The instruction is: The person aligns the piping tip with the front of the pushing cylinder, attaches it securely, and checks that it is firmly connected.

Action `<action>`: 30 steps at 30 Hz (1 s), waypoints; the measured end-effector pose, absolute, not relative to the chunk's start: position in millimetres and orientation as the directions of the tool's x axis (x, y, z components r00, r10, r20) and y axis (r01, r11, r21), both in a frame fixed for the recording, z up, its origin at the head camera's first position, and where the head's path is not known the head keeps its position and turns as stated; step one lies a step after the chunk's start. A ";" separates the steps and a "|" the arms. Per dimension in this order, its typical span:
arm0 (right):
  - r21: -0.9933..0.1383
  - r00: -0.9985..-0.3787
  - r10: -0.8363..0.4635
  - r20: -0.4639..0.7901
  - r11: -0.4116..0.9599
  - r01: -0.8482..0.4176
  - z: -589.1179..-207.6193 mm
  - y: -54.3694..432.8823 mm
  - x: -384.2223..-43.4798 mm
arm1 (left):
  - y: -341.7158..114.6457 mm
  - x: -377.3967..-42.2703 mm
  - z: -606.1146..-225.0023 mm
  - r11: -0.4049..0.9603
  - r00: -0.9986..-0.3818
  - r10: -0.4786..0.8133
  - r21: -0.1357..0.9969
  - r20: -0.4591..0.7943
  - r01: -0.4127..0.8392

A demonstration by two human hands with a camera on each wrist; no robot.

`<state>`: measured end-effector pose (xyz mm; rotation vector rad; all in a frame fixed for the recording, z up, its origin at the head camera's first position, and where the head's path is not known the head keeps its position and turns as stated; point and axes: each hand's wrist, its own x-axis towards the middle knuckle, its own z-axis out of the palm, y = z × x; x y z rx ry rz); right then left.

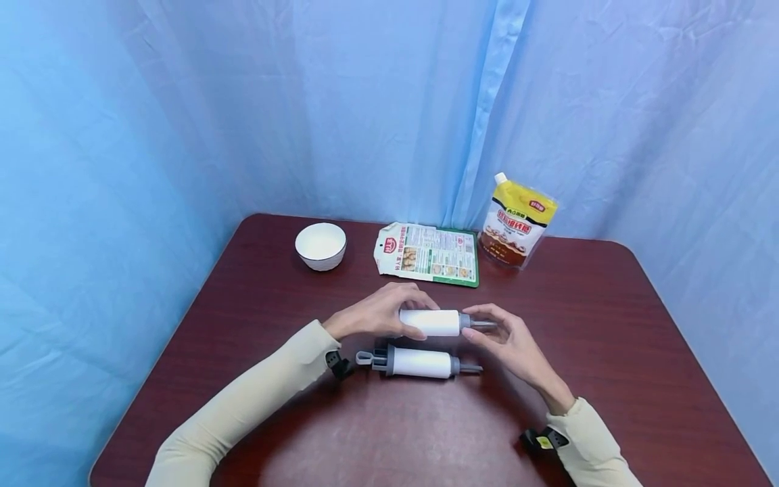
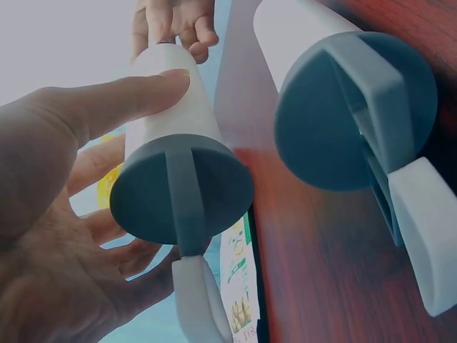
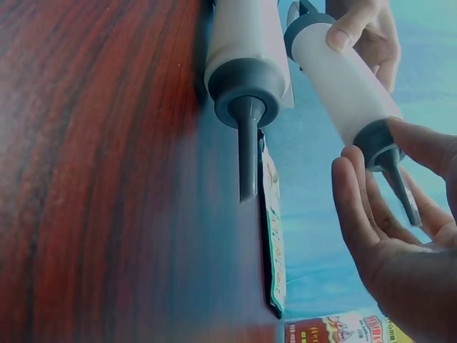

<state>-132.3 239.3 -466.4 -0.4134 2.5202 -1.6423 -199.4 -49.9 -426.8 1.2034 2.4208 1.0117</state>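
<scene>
A white-barrelled piping syringe is held level above the table, its thin nozzle towards the right. My left hand grips the barrel, the thumb along its near side. With thumb and fingertips my right hand pinches the grey collar at the nozzle end. The left wrist view shows the grey end cap and the plunger's pale loop handle. A second, similar piping syringe lies on the table just nearer than the held one, nozzle also pointing right, with neither hand on it.
On the dark red table, a white bowl stands at the back left. A flat green-and-white food packet lies at the back middle. Right of it stands a yellow, white and brown spouted pouch. Blue curtains hang behind.
</scene>
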 end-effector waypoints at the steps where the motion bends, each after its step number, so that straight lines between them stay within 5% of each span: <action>1: -0.910 -0.958 -0.281 0.060 0.378 -0.168 -466.9 239.5 -132.4 | -49.7 -199.3 -426.5 0.415 -0.624 0.778 0.684 0.076 0.600; 19: -0.905 -0.976 -0.189 0.110 0.387 -0.177 -466.4 234.4 -138.3 | -44.1 -193.0 -424.0 0.436 -0.623 0.780 0.668 0.054 0.603; 30: -0.907 -0.956 -0.280 0.082 0.377 -0.188 -467.3 241.9 -131.9 | -46.9 -195.6 -427.3 0.420 -0.614 0.787 0.672 0.065 0.610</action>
